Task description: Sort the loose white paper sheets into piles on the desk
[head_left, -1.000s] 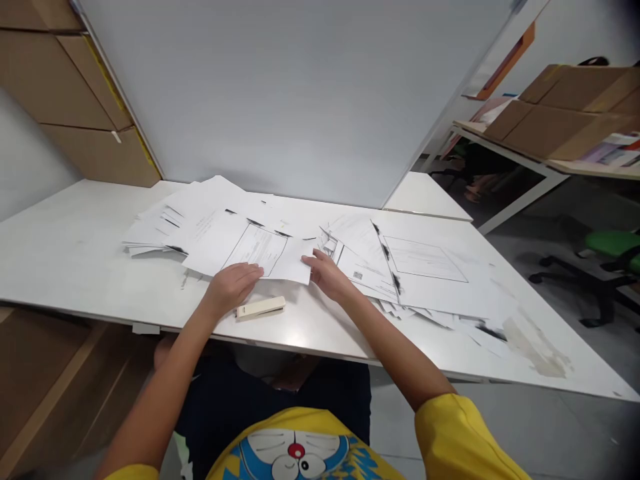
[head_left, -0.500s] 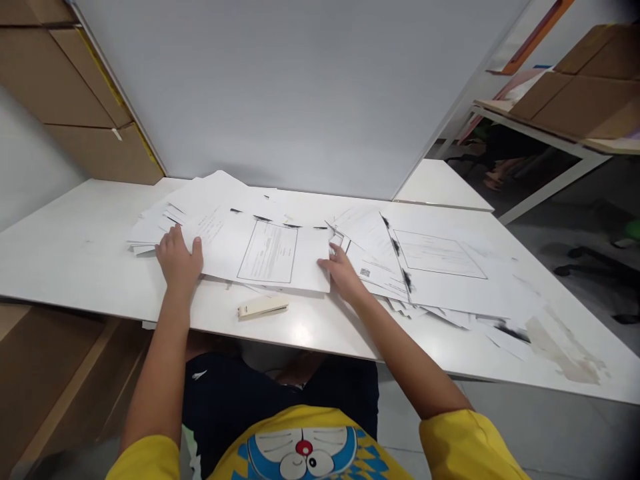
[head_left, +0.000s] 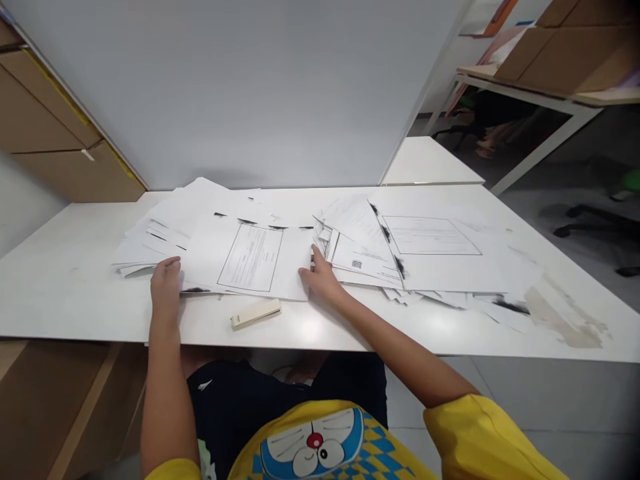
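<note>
white sheet [head_left: 249, 259]: showing boxed print, black-smudged far edge
right hand [head_left: 323, 280]: pinching its edge
left hand [head_left: 165, 285]: curling, grip unclear

Pictured: one left hand [head_left: 166, 283], one right hand [head_left: 323, 279], one cream stapler [head_left: 257, 314], two spreads of paper [head_left: 200, 207] [head_left: 440, 270], one printed QR code [head_left: 357, 264] and one yellow shirt [head_left: 475, 430].

The left arm [head_left: 167, 393] points nearly straight ahead; the right arm [head_left: 400, 353] slants inward. The left hand [head_left: 165, 285] has curled fingers [head_left: 173, 261]; on the right hand [head_left: 324, 280], 1 thumb [head_left: 304, 273] spreads sideways.
</note>
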{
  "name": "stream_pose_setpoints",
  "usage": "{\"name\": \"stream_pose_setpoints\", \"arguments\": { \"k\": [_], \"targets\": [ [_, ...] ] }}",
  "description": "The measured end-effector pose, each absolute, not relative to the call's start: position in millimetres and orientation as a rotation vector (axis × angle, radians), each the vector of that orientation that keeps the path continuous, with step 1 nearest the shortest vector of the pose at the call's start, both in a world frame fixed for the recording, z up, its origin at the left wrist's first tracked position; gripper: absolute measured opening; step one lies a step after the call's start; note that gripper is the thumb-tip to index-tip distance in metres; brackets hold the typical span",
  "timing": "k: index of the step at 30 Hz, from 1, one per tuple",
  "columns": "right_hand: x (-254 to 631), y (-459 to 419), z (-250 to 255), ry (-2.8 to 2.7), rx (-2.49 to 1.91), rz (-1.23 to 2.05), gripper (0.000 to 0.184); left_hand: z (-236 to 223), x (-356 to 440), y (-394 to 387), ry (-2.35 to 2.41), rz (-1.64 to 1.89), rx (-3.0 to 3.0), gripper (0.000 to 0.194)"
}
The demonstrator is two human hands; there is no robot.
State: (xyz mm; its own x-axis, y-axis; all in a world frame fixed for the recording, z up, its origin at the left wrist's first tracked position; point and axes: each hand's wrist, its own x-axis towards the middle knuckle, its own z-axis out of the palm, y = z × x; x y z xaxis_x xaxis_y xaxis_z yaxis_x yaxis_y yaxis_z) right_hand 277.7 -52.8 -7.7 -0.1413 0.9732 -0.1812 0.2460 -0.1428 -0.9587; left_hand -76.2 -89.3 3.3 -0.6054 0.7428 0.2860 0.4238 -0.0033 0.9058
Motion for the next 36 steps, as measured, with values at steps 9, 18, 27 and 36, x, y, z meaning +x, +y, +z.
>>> {"name": "stream_pose_setpoints", "arguments": {
  "k": [9,18,27,36],
  "targets": [
    [279.5,-51.4,7.4,-2.044,-1.472,0.891,0.073,23.8,-66.7,-96.8,1.919,1.4,0.889,0.042],
    [284.0,-39.4,3.0,-1.915,-1.412,0.989,0.076,23.6,-72.9,-93.3,1.716,1.431,0.897,0.064],
    [274.7,-22.6,-6.4,-1.504,-1.434,1.149,0.097,19.6,-67.4,-90.1,1.319,1.919,1.108,0.054],
    [275.8,-12.9,7.0,-1.46,-1.371,1.326,0.09,24.4,-60.6,-96.1,1.443,1.748,1.28,0.062]
  ]
}}
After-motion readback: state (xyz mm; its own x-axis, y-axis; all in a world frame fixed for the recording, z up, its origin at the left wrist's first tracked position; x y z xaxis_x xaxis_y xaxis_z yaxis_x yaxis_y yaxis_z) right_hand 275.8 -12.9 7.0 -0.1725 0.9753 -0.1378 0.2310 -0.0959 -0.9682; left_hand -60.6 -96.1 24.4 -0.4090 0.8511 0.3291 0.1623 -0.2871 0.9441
